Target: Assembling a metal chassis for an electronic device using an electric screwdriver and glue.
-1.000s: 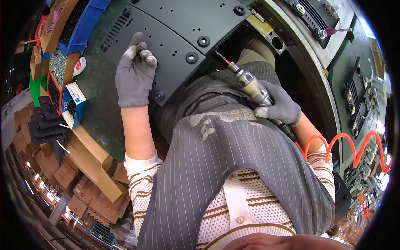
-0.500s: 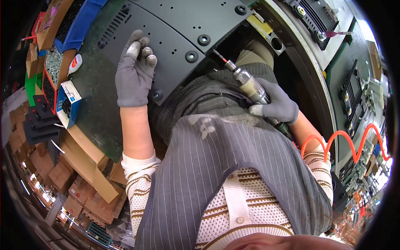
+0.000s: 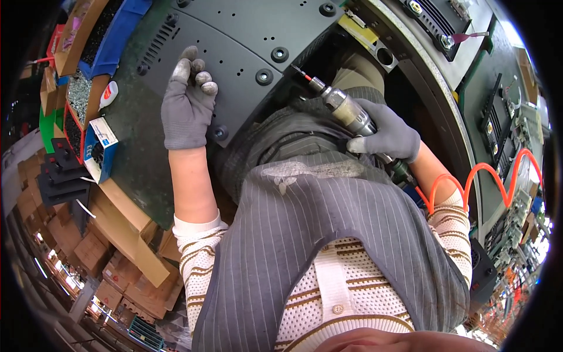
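In my gloved right hand [image 3: 384, 135] is a pneumatic screwdriver [image 3: 352, 117], gripped around its body. Its bit points up and left, close to the edge of a dark grey metal plate [image 3: 223, 53]. My gloved left hand [image 3: 187, 105] is held over the left part of that plate, fingers curled and the thumb against the index finger. Whatever the left fingers hold, if anything, is too small to make out. Black round feet with screws in their centres, such as this foot [image 3: 264, 77], sit along the plate's near edge.
An orange coiled air hose [image 3: 484, 167] runs off to the right. On the left stand cardboard bins of small hardware [image 3: 79, 91], a blue box [image 3: 99, 149] and a small white bottle [image 3: 109, 94]. Black slotted parts [image 3: 434, 29] lie on the right-hand bench.
The view has shifted slightly, so the plate appears a little further up and left. Both hands keep nearly the same pose, the right still gripping the screwdriver.
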{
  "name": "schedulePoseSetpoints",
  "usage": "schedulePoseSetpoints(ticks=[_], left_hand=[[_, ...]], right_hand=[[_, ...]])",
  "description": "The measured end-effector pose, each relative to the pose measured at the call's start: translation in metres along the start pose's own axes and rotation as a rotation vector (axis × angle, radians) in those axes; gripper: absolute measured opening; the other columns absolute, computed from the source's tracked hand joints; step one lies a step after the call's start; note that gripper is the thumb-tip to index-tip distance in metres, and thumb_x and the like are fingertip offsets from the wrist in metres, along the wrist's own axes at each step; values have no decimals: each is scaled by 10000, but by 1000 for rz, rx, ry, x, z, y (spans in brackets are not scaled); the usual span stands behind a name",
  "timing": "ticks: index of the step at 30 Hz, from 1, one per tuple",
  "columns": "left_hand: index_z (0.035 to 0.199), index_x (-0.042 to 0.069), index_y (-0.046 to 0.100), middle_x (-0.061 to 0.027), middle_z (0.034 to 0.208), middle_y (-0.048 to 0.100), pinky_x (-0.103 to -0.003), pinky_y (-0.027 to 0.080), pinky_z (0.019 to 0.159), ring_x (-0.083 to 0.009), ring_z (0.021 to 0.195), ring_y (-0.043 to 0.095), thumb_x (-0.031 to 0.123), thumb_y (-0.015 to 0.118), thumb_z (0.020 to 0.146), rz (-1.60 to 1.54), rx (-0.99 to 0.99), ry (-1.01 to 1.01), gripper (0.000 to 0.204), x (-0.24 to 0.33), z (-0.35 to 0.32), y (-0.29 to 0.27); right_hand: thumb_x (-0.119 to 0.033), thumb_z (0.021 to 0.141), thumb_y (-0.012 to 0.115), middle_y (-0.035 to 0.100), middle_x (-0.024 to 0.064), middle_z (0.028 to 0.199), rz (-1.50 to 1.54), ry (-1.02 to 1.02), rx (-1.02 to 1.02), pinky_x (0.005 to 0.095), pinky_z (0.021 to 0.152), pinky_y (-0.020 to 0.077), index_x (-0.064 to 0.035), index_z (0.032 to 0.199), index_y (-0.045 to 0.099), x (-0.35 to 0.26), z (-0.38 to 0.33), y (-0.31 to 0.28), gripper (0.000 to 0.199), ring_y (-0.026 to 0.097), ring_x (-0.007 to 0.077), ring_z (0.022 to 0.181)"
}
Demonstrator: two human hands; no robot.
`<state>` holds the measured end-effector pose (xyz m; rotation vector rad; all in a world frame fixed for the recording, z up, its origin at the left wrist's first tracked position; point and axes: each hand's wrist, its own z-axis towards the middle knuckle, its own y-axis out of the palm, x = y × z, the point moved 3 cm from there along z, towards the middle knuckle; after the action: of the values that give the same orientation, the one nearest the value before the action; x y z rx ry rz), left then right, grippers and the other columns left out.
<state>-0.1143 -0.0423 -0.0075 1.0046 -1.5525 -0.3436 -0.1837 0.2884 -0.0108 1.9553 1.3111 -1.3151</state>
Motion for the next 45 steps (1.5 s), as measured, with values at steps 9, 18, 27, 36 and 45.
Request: schedulePoseSetpoints(ticks=[9, 18, 27, 36, 45], left_hand=[[1226, -6, 526, -66, 907, 608, -215, 379, 523, -93, 625, 457, 195, 478, 988, -46, -34, -129, 315, -2, -26, 28], [1236, -44, 508, -71, 854, 638, -208, 359, 475, -80, 588, 441, 163, 486, 979, -225, -127, -158, 330, 5, -40, 21], [1197, -79, 506, -40, 795, 624, -192, 344, 461, -61, 563, 414, 144, 476, 980, 40, -31, -127, 313, 11, -44, 12], [1181, -69, 522, -30, 772, 614, -180, 334, 442, -47, 544, 410, 165, 500, 980, -236, -110, -223, 310, 5, -38, 12], [1031, -46, 645, -21, 746, 587, -185, 357, 493, -33, 598, 464, 277, 604, 917, 459, 19, -26, 345, 23, -61, 23]], right_hand=[[-299, 618, 824, 642, 103, 975, 72, -34, -141, 314, 820, 486, 4, 1237, 535, -48, -8, 5, 747, 619, 178, 874], [-228, 680, 816, 602, 49, 837, 182, -283, -264, 245, 619, 489, 14, 1188, 518, -80, 35, 38, 637, 583, 102, 687], [-306, 592, 841, 600, 76, 985, 52, -24, -336, 281, 782, 460, 39, 1224, 513, -91, 48, 40, 791, 567, 152, 861], [-276, 592, 835, 598, 74, 982, 197, -40, -323, 277, 793, 456, 43, 1220, 515, -91, 45, 44, 773, 560, 146, 860], [-258, 668, 839, 622, 49, 881, 300, -91, -414, 264, 724, 492, 34, 1193, 536, -73, 43, 41, 672, 579, 113, 774]])
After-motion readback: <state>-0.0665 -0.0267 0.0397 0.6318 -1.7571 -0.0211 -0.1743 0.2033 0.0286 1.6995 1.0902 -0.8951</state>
